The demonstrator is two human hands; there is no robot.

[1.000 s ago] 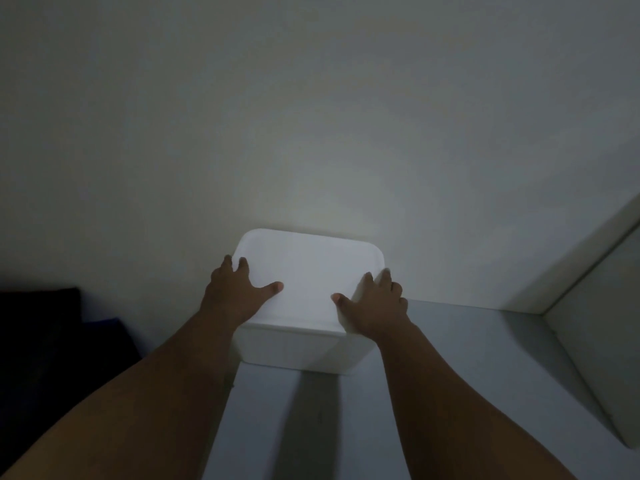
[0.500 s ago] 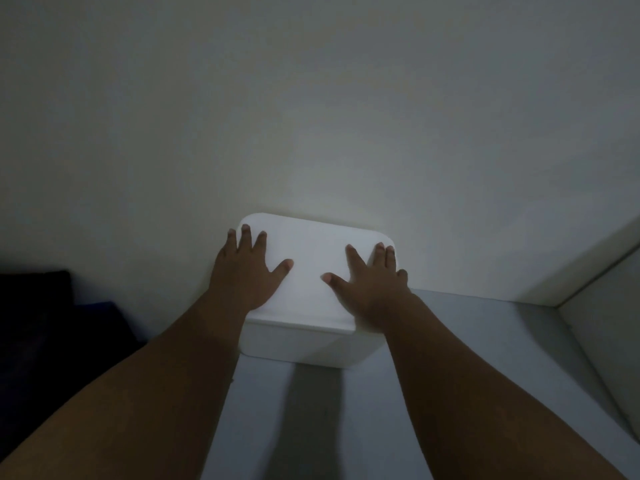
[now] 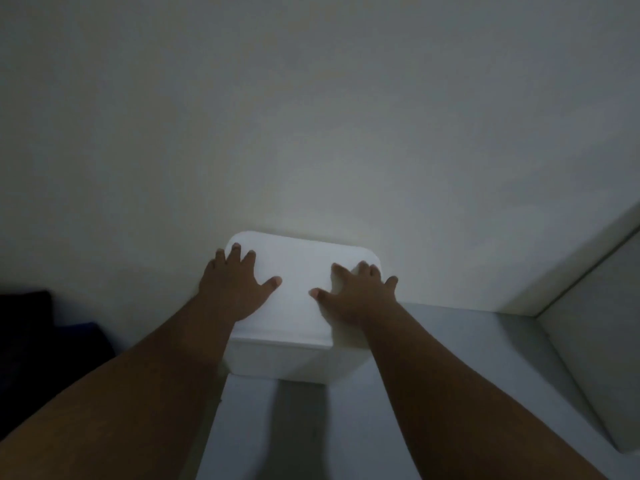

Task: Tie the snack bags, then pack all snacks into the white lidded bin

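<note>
The white lidded bin (image 3: 298,355) stands on a grey surface against the wall, with its lid (image 3: 298,271) on. My left hand (image 3: 235,285) lies flat on the left part of the lid, fingers spread. My right hand (image 3: 356,292) presses flat on the right part of the lid, its fingers reaching the far right corner. No snack bags are visible; the bin's inside is hidden by the lid.
A pale wall (image 3: 311,116) rises right behind the bin. The grey surface (image 3: 450,341) stretches to the right and toward me. A white panel (image 3: 602,299) borders it on the right. Something dark (image 3: 41,341) lies low at the left.
Both hands slid from the lid's near edge further onto its top, fingers spreading flat. The right hand then shifted toward the lid's right corner. The bin stays against the wall.
</note>
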